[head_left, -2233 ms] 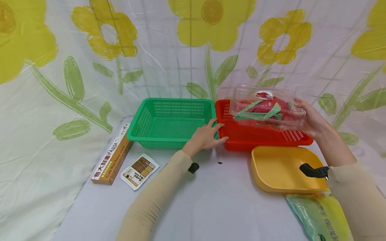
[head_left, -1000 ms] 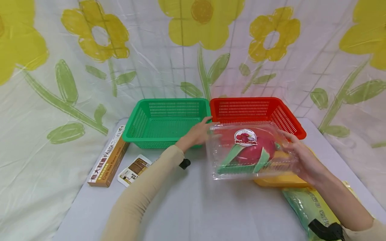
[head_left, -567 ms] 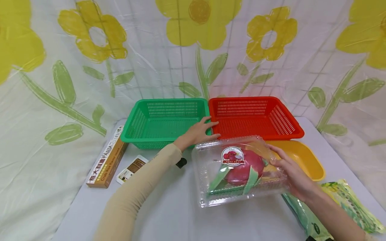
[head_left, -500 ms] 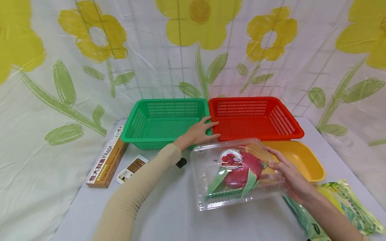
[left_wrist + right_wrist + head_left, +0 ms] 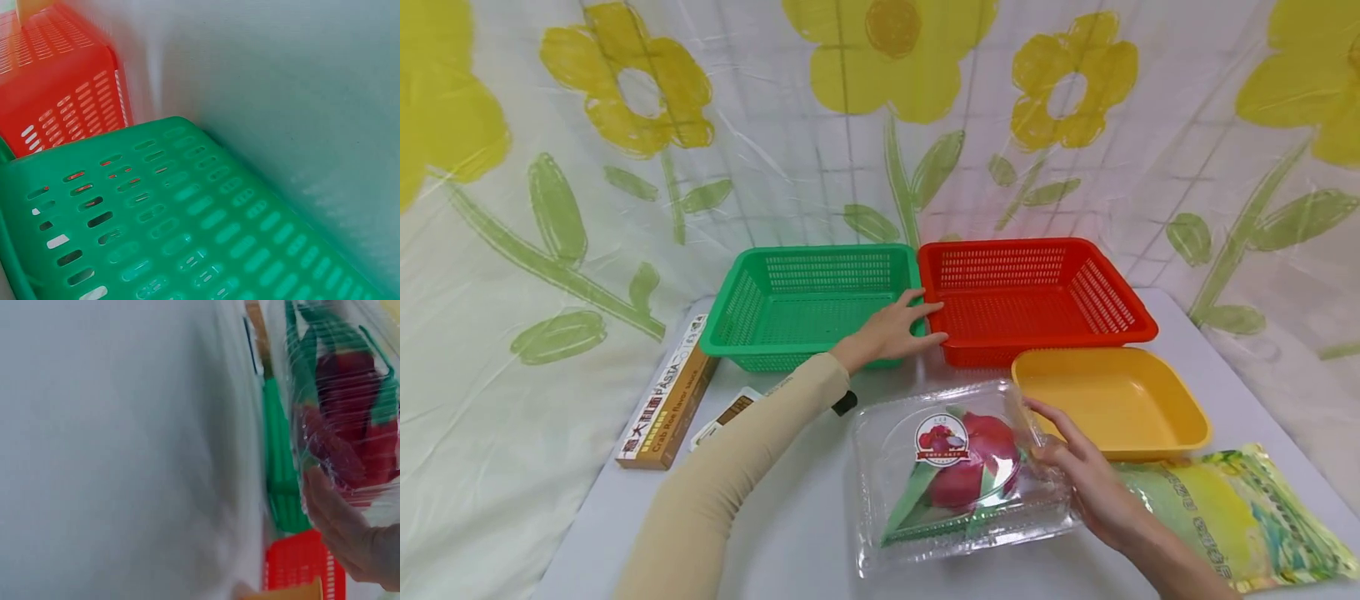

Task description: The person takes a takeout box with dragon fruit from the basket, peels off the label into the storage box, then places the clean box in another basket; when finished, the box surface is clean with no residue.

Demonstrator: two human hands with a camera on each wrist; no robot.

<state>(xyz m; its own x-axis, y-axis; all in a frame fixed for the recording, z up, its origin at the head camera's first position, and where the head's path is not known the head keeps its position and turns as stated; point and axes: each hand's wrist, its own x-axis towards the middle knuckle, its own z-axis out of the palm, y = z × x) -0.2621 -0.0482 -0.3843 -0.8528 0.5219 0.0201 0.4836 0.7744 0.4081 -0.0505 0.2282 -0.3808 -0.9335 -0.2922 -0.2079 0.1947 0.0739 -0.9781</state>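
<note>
The clear plastic container (image 5: 880,454), which covers part of the red basket (image 5: 1045,339) in the earliest frame, is now closer to the person, in front of that basket and to the left of the yellow tray (image 5: 1105,408). The right hand (image 5: 1090,479) grips it by its right end, thumb and fingers closed about the edge, as in every earlier frame. Inside sits a red fruit (image 5: 992,446) with green strips, and the round label (image 5: 942,439) on the lid faces up; the lid shows more fully than at first, when it was steeply tilted. Whether the underside touches the table (image 5: 805,517) cannot be told. The left hand (image 5: 891,333) stays where the red basket meets the green basket (image 5: 775,361), its fingers spread wide and holding nothing; whether the fingertips press the rims is unclear. With the right arm drawn nearer, the yellow tray and more of the green-and-yellow bag (image 5: 1217,508) have come into sight. At the left the pasta box (image 5: 662,408) lies as before, while the small packet (image 5: 730,414) beside it is now largely hidden by the left sleeve (image 5: 752,450).
</note>
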